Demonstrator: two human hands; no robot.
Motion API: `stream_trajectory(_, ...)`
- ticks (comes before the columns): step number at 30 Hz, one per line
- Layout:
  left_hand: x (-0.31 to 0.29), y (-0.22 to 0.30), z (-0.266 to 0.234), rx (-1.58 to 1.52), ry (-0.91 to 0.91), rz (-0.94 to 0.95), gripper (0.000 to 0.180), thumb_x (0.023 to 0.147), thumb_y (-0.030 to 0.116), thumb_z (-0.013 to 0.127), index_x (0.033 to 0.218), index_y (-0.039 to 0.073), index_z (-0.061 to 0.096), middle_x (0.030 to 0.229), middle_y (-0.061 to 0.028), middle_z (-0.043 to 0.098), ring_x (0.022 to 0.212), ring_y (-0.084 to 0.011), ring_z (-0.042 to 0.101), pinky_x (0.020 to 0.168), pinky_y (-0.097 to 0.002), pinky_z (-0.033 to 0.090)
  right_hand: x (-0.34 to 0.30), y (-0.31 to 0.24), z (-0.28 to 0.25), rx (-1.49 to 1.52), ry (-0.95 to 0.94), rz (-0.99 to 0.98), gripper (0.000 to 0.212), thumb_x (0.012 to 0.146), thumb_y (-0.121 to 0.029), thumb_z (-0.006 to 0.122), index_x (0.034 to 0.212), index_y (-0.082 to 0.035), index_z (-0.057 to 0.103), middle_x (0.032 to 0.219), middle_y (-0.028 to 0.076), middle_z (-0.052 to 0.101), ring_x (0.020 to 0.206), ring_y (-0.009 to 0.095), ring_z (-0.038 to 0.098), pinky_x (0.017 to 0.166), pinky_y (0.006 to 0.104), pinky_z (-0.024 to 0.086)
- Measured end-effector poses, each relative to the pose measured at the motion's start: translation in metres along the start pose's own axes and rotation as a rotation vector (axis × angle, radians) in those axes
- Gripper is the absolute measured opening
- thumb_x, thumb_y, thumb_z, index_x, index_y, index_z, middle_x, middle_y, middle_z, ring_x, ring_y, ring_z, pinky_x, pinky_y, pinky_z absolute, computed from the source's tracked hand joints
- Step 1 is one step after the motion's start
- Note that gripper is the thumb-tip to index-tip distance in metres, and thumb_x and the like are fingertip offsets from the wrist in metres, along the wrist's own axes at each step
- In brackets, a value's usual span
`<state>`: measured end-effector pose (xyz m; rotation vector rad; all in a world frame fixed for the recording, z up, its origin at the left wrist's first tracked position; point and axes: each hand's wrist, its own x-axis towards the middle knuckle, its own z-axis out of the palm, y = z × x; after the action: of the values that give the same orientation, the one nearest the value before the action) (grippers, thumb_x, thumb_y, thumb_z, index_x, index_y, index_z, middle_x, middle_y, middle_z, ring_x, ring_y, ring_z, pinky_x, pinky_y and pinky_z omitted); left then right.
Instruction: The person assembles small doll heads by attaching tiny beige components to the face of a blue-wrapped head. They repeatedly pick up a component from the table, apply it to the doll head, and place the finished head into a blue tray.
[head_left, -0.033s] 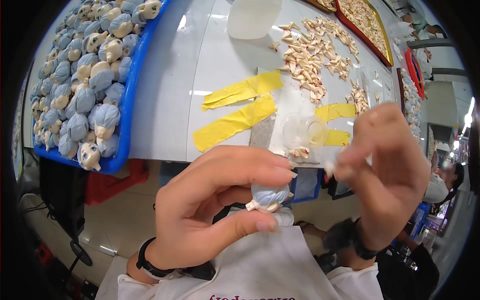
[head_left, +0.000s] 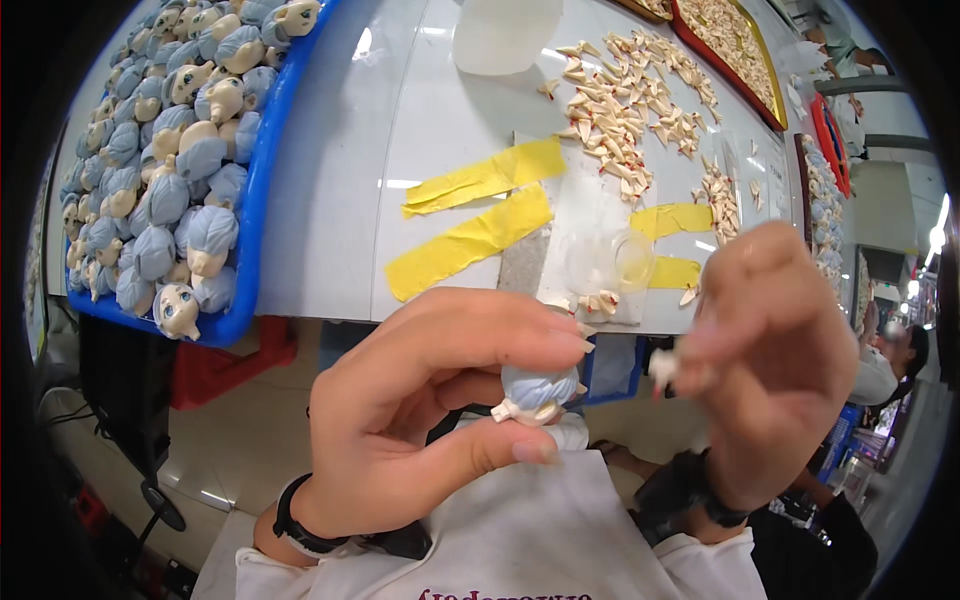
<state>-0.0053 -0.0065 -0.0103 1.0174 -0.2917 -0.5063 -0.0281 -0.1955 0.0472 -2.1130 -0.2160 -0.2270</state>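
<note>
Between the thumb and fingers of my left hand (head_left: 420, 400) is a small doll head (head_left: 540, 390) with pale blue hair and cream skin, lying tilted and partly hidden by my fingers. To its right and apart from it, my right hand (head_left: 775, 350) pinches a small pointed cream piece (head_left: 664, 364) with a touch of red; motion blurs its outline. Many similar loose pointed pieces (head_left: 615, 120), some red-tipped, lie scattered on the table beyond my hands. A small clear plastic cup (head_left: 610, 262) stands at the near table edge beside a few of these pieces.
At left, a blue tray (head_left: 262, 200) is heaped with blue-haired doll heads. Yellow tape strips (head_left: 470, 245) cross the white table (head_left: 335, 170). A translucent container (head_left: 505, 35) stands farther back; a red-and-yellow tray (head_left: 735, 85) of pieces lies far right. A person (head_left: 905, 350) is at the right edge.
My right hand has shifted slightly downward, still pinching the small cream piece. My left hand and the doll head stay nearly in place.
</note>
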Motion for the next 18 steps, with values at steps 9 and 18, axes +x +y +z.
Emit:
stream_trajectory(9,0.0,0.003,-0.001,0.411,-0.061,0.164,0.037,0.064,0.012,0.076,0.093,-0.002,0.06,0.092,-0.0154,0.059,0.082,-0.02,0.055,0.072,-0.0271,0.042,-0.023,-0.003,0.028,0.191,0.011,0.061,0.017,0.068,0.0,0.068,0.076,-0.008,0.055,0.076,0.006,0.046,0.064,0.011,0.042,0.058,0.0203,0.034)
stream_trajectory(18,-0.003,0.015,0.01,0.797,-0.015,0.396,0.03,0.062,0.003,0.073,0.089,-0.001,0.062,0.086,-0.0155,0.059,0.072,-0.0174,0.055,0.063,-0.0234,0.044,-0.016,0.003,0.031,0.007,0.047,-0.207,0.022,0.062,0.006,0.062,0.074,-0.01,0.054,0.07,0.003,0.049,0.061,0.013,0.042,0.054,0.0251,0.033)
